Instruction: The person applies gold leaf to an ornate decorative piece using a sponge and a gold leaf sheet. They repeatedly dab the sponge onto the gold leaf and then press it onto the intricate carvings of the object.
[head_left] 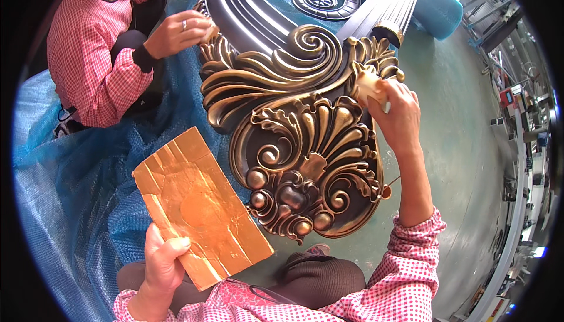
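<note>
Your left hand (163, 258) edge-grips a gold card (204, 204), likely baring its face; your right hand (398, 110) pinches a pale pad (370, 85).

The scrollwork ornament (332, 131) looks like metal, dark in its hollows, with glossy bronze-gold on the raised ridges. The cardboard sheet (205, 204) is creased and coated in shiny coppery gold. The pale pad's (369, 84) material is unclear. Crinkled blue plastic sheeting (76, 193) shines; the checked sleeve (405, 263) is matt cloth, the green floor (446, 163) smooth.
</note>
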`<state>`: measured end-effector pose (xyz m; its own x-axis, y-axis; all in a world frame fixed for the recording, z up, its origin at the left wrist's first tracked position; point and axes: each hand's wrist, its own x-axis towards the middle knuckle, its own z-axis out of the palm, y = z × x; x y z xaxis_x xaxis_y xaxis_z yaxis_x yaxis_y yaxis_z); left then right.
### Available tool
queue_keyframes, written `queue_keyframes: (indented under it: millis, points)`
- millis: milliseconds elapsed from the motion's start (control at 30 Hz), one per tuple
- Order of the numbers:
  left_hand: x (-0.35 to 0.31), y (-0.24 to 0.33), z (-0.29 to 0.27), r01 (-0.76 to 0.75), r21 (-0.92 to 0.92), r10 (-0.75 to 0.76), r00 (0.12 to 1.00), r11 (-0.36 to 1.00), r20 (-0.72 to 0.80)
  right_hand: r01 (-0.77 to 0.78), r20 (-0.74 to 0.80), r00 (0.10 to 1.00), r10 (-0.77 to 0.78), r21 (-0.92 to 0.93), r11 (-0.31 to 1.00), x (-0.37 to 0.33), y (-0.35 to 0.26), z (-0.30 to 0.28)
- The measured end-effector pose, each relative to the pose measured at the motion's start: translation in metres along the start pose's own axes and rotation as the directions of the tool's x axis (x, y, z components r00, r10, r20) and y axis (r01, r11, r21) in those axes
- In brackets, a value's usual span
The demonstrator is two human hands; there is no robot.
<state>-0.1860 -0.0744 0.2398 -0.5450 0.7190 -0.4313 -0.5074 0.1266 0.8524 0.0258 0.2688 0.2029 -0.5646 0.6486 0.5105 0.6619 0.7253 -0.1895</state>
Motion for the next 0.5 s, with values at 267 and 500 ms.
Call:
queue_keyframes:
  millis: [267,500]
  points:
    - [0.003,0.0,0.003,0.003,0.016,-0.003,1.0,1.0,0.008,-0.033,0.273,0.96,-0.063,0.334,0.942,-0.002,-0.024,0.005]
    - [0.001,0.001,0.002,0.007,0.01,-0.007,1.0,1.0,-0.018,0.105,0.135,0.982,-0.133,0.197,0.975,0.002,-0.025,0.005]
